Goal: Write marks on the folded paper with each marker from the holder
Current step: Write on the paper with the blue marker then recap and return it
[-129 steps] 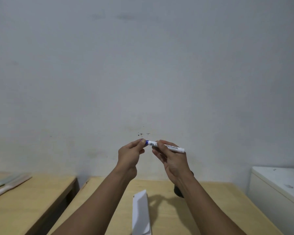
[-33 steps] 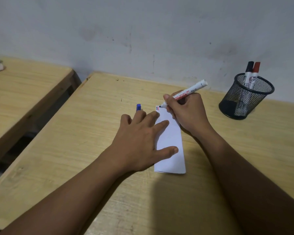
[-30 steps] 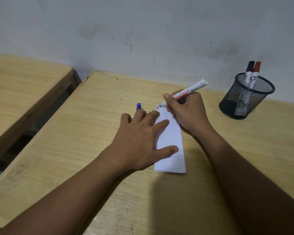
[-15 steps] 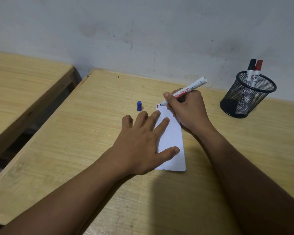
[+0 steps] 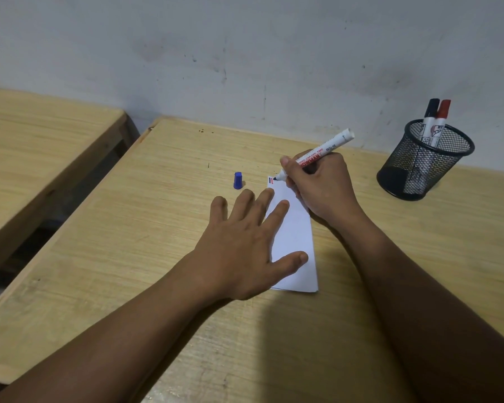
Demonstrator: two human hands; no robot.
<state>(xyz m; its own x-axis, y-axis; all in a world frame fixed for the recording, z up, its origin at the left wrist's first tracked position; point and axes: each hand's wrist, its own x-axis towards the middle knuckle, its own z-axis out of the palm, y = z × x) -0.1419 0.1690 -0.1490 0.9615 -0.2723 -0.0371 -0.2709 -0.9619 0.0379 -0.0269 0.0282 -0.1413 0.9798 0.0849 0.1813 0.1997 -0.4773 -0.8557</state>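
Observation:
A folded white paper [image 5: 296, 237] lies on the wooden table [image 5: 128, 242], with short red and dark marks at its far left corner. My left hand [image 5: 245, 242] lies flat with fingers spread, pressing the paper's left side. My right hand [image 5: 320, 184] grips an uncapped white marker [image 5: 325, 149], its tip touching the paper's far corner. The blue cap [image 5: 237, 180] stands on the table left of the paper. A black mesh holder [image 5: 419, 167] at the back right contains a black-capped marker [image 5: 429, 117] and a red-capped marker [image 5: 442, 120].
A second wooden table [image 5: 35, 146] stands to the left across a narrow gap. A grey-white wall [image 5: 245, 53] runs directly behind both tables.
Earlier both hands held the marker up in the air at its blue cap. Over the last second the hands stay on the paper and the view has shifted slightly, exposing the cap.

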